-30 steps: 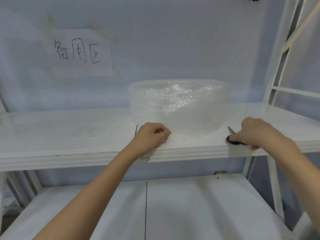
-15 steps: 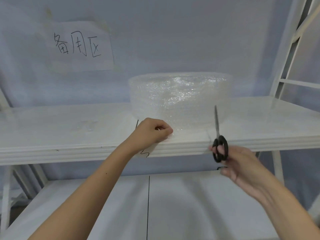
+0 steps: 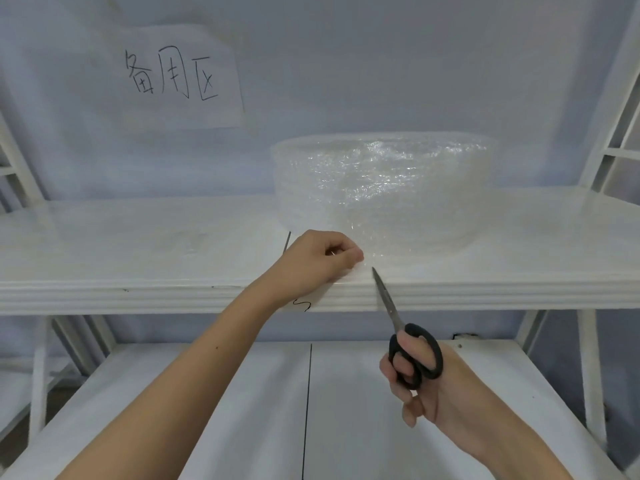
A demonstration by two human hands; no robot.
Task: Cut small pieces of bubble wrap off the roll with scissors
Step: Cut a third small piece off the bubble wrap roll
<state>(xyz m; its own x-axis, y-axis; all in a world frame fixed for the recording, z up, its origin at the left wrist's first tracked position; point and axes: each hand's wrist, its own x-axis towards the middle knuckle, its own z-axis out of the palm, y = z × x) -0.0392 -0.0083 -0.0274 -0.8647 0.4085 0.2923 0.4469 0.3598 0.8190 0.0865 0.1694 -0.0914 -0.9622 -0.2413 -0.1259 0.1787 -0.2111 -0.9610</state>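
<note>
A big roll of clear bubble wrap (image 3: 384,188) stands on the upper white shelf (image 3: 138,258). Its loose end lies flat toward the shelf's front edge. My left hand (image 3: 322,259) pinches that loose end at the front edge, fingers closed on it. My right hand (image 3: 420,379) is below the shelf edge with fingers through the black handles of the scissors (image 3: 401,327). The blades are closed and point up and left, their tip just right of my left hand at the edge of the wrap.
A paper sign with handwriting (image 3: 173,76) is taped to the wall behind. A lower white shelf (image 3: 242,410) with a dark seam down its middle lies under my arms. White frame uprights (image 3: 620,98) rise at the right and left.
My right hand lifted the scissors off the shelf at the right, swung them left and lower, and tilted the tip toward the wrap beside my left hand. The left hand stayed on the wrap.
</note>
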